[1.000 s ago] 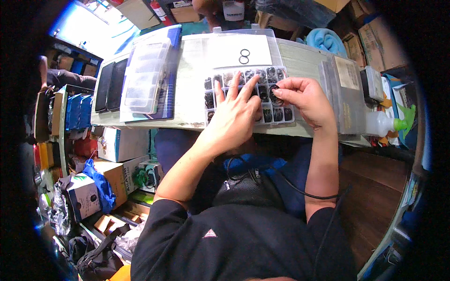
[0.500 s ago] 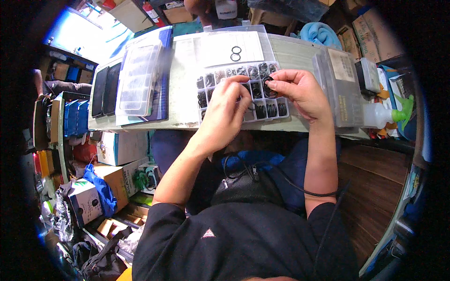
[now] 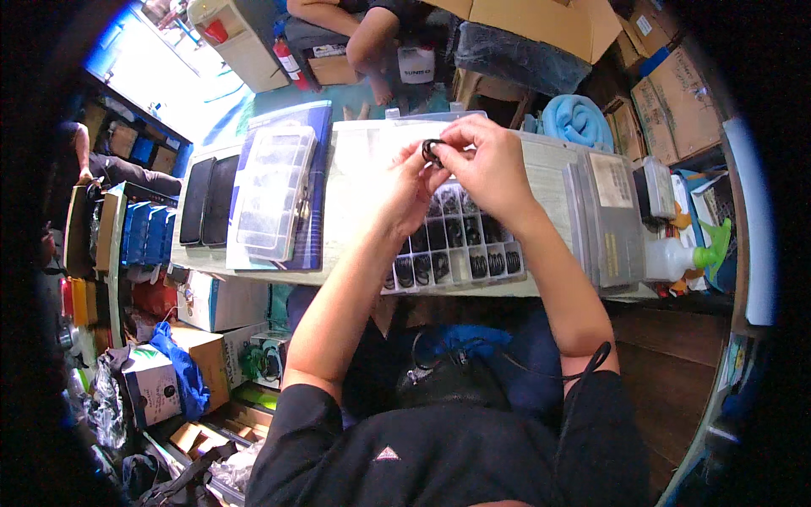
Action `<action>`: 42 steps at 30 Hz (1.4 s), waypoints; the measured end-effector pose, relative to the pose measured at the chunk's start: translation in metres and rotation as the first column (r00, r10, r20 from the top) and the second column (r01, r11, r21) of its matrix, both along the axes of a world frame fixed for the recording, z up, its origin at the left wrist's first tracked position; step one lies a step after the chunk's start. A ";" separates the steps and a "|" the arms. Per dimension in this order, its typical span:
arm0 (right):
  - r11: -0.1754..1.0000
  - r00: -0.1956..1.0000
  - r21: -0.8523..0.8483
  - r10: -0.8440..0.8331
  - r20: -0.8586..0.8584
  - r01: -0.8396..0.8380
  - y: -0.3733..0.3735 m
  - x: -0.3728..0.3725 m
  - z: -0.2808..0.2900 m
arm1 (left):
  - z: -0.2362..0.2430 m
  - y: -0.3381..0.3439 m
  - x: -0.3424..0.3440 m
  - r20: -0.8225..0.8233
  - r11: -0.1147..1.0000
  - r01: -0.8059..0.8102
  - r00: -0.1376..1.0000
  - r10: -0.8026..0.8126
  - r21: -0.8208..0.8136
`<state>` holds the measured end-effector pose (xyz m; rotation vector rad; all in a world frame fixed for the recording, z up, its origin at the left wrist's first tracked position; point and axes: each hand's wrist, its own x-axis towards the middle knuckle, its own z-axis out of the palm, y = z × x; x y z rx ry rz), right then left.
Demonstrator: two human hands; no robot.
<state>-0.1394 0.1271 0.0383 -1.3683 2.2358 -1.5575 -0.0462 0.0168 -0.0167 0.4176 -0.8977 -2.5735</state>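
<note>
My left hand (image 3: 407, 193) and my right hand (image 3: 486, 169) meet above the far part of a clear compartment box (image 3: 459, 269). Between their fingertips is a small bunch of black rubber rings (image 3: 432, 153), pinched from both sides. How many rings there are, I cannot tell. Black rings of several sizes fill the box's compartments, with thick ones (image 3: 480, 265) in the near row. My hands and wrists hide the far left part of the box. Its raised lid (image 3: 397, 123) shows only partly behind them.
Left on the table lie a clear divided case (image 3: 272, 198) on a blue folder (image 3: 314, 221) and two dark flat cases (image 3: 221, 203). At right are a grey see-through case (image 3: 606, 224) and a spray bottle (image 3: 672, 258). Another person's legs (image 3: 372, 46) show beyond the table.
Both hands have come together, lifted away from the compartments toward the box's far side. My right hand has carried the rings leftward to my left fingers. The view has tipped upward.
</note>
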 end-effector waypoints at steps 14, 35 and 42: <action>0.993 0.965 -0.047 0.089 -0.248 -0.104 0.009 0.026 -0.003 | -0.006 0.004 0.032 -0.331 0.788 0.239 0.942 -0.047 0.568; 0.989 0.895 0.077 0.146 -0.422 -0.125 0.019 0.029 0.010 | 0.004 0.015 0.035 -0.282 0.810 0.254 0.953 -0.115 0.528; 0.981 0.912 0.120 0.188 -0.364 -0.154 0.019 0.029 0.009 | -0.002 0.018 0.038 -0.473 0.752 0.392 0.873 -0.121 0.531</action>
